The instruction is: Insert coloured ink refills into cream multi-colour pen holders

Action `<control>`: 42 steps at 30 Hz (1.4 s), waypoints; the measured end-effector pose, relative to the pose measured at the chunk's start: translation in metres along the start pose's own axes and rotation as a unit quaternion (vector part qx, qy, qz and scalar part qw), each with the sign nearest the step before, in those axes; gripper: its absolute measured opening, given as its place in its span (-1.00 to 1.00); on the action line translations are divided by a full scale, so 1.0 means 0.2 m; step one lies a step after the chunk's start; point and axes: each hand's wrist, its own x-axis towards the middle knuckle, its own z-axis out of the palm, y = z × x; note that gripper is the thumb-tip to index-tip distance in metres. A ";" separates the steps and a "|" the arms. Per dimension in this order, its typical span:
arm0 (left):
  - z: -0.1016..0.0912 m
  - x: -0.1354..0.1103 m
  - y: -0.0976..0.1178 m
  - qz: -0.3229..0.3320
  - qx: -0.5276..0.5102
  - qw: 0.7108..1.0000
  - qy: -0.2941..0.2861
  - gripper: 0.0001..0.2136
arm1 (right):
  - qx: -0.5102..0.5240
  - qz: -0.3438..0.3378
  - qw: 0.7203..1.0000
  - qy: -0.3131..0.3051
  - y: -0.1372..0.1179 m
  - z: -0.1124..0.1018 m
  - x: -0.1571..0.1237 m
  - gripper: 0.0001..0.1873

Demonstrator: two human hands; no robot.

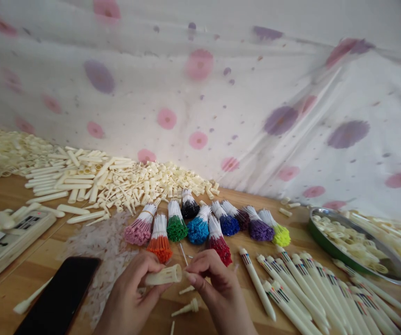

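My left hand [132, 291] is closed around a cream slotted plastic pen part [165, 275], its round open end turned to the right. Just right of that opening, the thumb and fingers of my right hand [217, 291] are pinched on a thin white pen refill [183, 253], which points up toward the green bundle. Bundles of refills stand behind my hands, among them orange [160, 249], green [177, 228], light blue [198, 229] and dark red [219, 246]. A cream pointed plastic piece [186, 308] lies on the wooden table between my wrists.
Finished-looking multicolour pens [301, 284] lie at the right, near a metal-rimmed oval dish [347, 263] of cream rings. A black phone [61, 293], small clear plastic pieces [104, 251] and a power strip [22, 237] are at left. Cream parts [116, 179] are heaped along the plastic-covered wall.
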 end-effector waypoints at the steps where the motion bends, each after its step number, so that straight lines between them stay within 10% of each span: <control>1: 0.00 0.00 0.00 -0.001 0.001 1.000 0.001 -0.93 | 0.028 0.038 0.999 -0.004 0.00 0.00 0.00 -0.88; 9: 0.00 0.00 0.02 0.021 0.022 0.999 0.012 -0.92 | 0.168 0.218 0.961 -0.017 0.02 0.05 -0.01 -0.68; 26: 0.00 -0.01 0.04 0.062 0.051 0.995 0.055 -0.91 | 0.106 0.098 0.989 -0.020 0.05 0.03 -0.04 -0.93; 42: -0.03 0.01 0.02 0.177 0.147 0.973 0.017 -0.87 | 0.123 0.152 0.980 -0.024 0.03 0.02 -0.04 -0.84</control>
